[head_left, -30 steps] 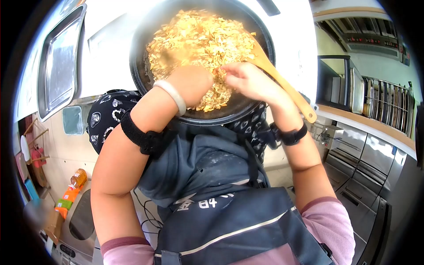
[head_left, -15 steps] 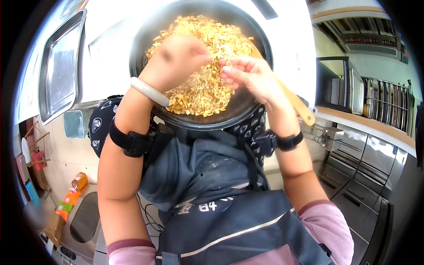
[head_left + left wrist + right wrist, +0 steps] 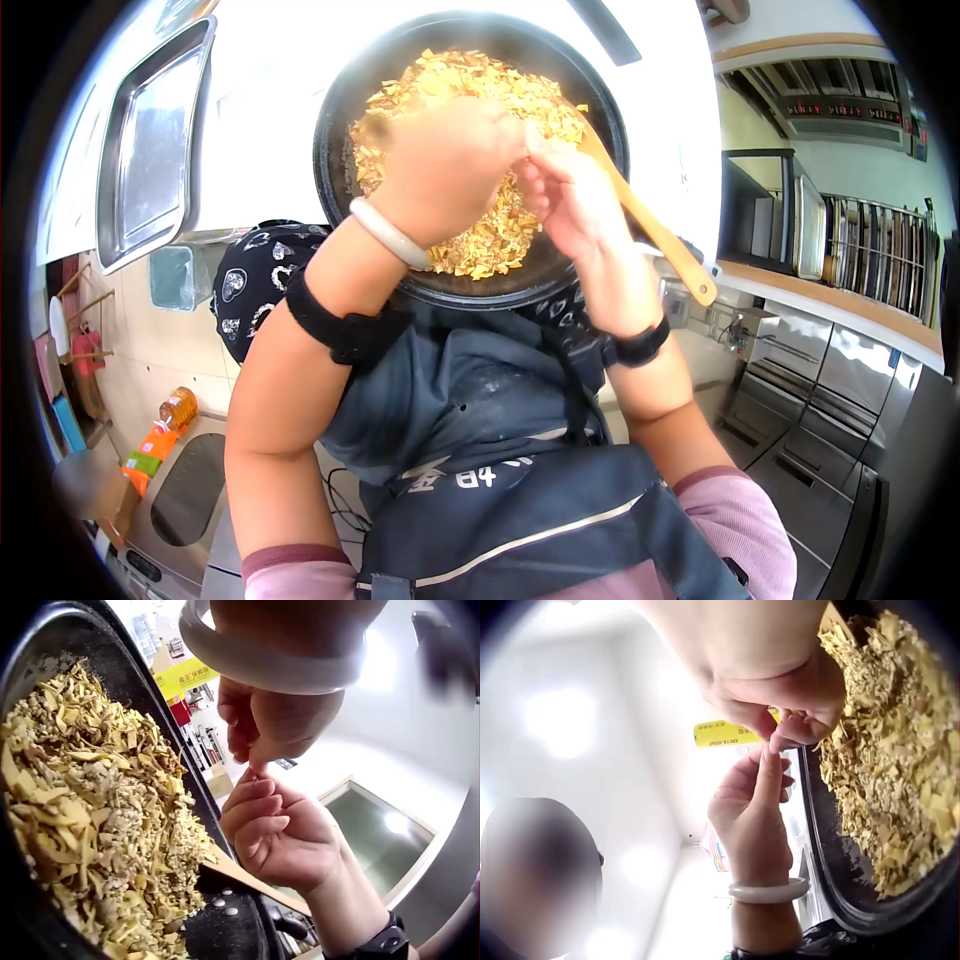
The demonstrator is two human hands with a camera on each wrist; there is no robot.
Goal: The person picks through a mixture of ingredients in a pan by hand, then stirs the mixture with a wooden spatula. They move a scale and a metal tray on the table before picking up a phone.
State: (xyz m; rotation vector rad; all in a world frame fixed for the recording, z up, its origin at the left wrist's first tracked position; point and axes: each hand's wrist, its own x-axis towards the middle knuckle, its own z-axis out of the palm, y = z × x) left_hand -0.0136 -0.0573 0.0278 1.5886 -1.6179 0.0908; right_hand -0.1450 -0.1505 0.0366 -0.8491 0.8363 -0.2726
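Observation:
Above a black pan (image 3: 333, 185) of yellow chips and pale grains (image 3: 490, 245), both hands meet at their fingertips. The left hand (image 3: 450, 170), with a white bangle, is bent over the food, its thumb and finger pressed together in the right wrist view (image 3: 754, 802). Against them are the fingertips of the right hand (image 3: 575, 195), whose other fingers curl towards the palm in the left wrist view (image 3: 281, 832). Small yellowish bits show among the right hand's fingers (image 3: 810, 724). What lies between the left fingertips is hidden. A wooden spatula (image 3: 655, 230) rests across the pan's right rim.
An empty metal tray (image 3: 150, 150) lies on the white surface left of the pan. A dark flat handle (image 3: 605, 30) is beyond the pan. To the right stand a rack of trays (image 3: 870, 250) and steel drawers (image 3: 820, 345); a bottle (image 3: 178, 408) is at lower left.
Half a second ago the left hand was apart from the right; it has moved right, and their fingertips now meet. Both hands were lower, near the food, a second ago.

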